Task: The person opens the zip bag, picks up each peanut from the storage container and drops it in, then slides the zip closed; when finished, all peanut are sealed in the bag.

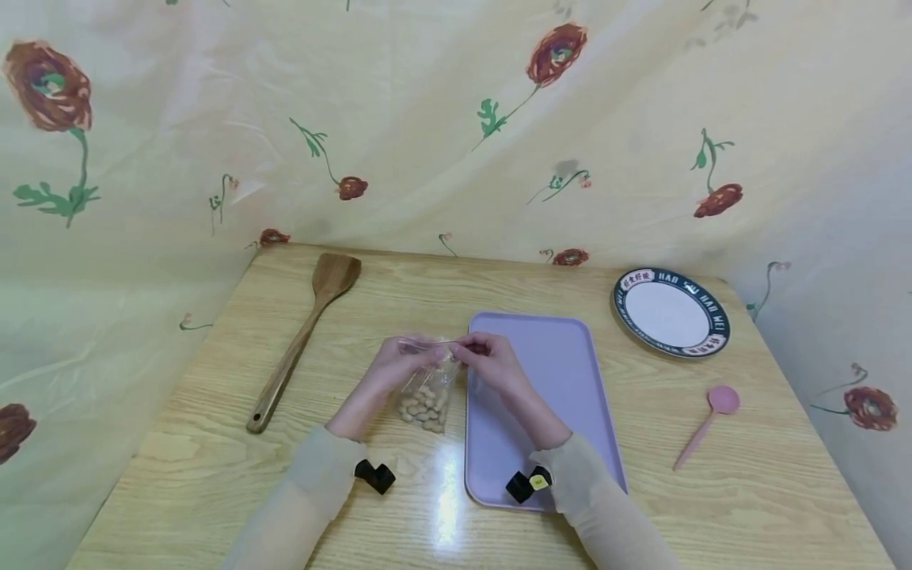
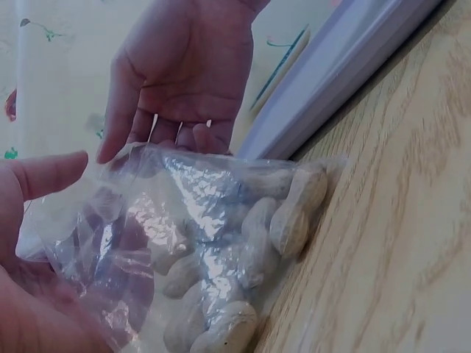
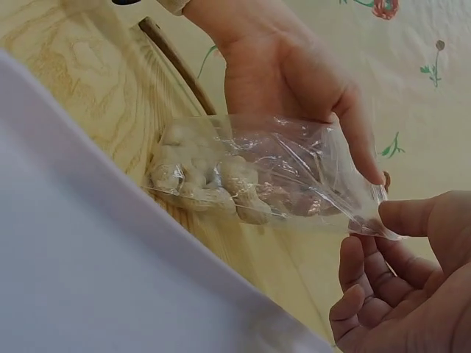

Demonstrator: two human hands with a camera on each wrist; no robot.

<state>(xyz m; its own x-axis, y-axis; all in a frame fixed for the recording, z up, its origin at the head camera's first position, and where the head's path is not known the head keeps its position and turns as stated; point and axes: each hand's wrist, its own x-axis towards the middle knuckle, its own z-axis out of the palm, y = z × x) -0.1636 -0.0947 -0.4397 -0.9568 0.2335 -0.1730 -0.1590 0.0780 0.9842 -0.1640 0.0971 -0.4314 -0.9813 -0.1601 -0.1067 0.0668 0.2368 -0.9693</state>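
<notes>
A clear plastic bag point(image 1: 445, 378) with several unshelled peanuts point(image 1: 425, 407) in its lower part hangs close over the table, just left of the tray. My left hand point(image 1: 393, 366) grips the left side of its upper edge, thumb in front and fingers behind the film. At the right side of that edge, my right hand point(image 1: 496, 364) pinches the film between thumb and fingers, as the right wrist view shows. The peanuts point(image 3: 243, 187) are gathered at the bag's bottom end. Part of the left fingers shows only through the film.
A purple tray point(image 1: 545, 380) lies under the right forearm. Left of the hands is a wooden spatula point(image 1: 302, 336). At the right are a white plate with a dark lettered rim point(image 1: 673, 312) and a pink spoon point(image 1: 723, 400). Flowered cloth point(image 1: 413, 119) hangs behind the table.
</notes>
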